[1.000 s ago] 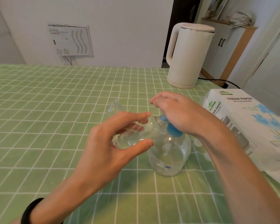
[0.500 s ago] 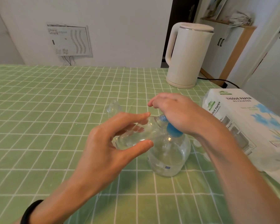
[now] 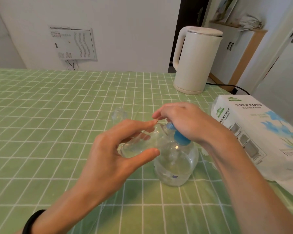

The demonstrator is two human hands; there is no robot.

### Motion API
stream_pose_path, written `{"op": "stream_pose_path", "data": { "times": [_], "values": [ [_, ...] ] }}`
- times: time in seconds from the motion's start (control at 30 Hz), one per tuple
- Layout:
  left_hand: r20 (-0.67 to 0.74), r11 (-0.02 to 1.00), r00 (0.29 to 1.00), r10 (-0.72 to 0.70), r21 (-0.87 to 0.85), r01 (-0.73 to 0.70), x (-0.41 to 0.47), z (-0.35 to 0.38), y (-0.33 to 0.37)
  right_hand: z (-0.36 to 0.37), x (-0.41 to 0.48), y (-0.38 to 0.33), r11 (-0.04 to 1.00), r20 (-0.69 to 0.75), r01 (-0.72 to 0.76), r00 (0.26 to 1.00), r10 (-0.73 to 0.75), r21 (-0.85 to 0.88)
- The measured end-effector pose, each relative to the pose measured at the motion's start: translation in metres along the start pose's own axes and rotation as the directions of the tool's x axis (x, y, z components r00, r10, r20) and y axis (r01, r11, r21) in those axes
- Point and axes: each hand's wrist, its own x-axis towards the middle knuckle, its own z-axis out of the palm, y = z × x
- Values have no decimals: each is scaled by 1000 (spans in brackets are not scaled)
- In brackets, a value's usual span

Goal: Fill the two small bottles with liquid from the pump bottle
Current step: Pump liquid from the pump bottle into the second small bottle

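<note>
Small bottle [image 3: 139,144]: clear, held off the cloth, just left of the pump bottle [image 3: 176,164] and touching or nearly touching its shoulder. It is tipped almost level. Long axis runs near-left to far-right, base toward the palm, mouth up against the blue spout. The spout tip is hidden under fingers, so I cannot tell if the mouth sits squarely on it. Some clear liquid seems to lie in the belly; fill level not readable.

Left hand [image 3: 118,149]: clamped on that bottle, thumb under the near side, fingers arched over the far side. Black band [image 3: 32,222] at the wrist.

Right hand [image 3: 184,119]: on top of the pump head [image 3: 180,138], palm bearing down, fingers curled over it and pointing left. Only the blue collar and a bit of the spout show beneath.

Pump bottle: round, clear, upright on the green checked tablecloth [image 3: 57,115], partly full.

Judgement: mid-fill of the first bottle. The coming stroke turns on the mouth staying in line with the spout. The left hand owns that alignment and the right only drives the pump. If the base drops, liquid may run back out of the mouth.

Second small bottle [image 3: 118,114]: upright on the cloth, far-left of both hands, apart from them, nearer the left hand. Looks empty, though I cannot be sure.

Outward: white kettle [image 3: 196,59] at the far right, cord trailing off. Tissue paper pack [image 3: 254,132] to the right, near the right forearm.
</note>
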Motion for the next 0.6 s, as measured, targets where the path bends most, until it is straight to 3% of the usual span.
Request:
{"op": "stream_pose_path", "data": {
  "times": [0.27,0.47,0.6],
  "values": [
    [-2,1000,1000,5,-17,-5,1,-3,2,0,0,-5,993,-70,86,993,-92,-80],
    [-3,1000,1000,-14,-19,14,2,-1,-2,1,5,-1,999,-3,19,1000,-19,30],
    [4,1000,1000,-5,-19,5,1,-1,-1,0,1,-2,999,-12,38,999,-38,-10]
  ]
}}
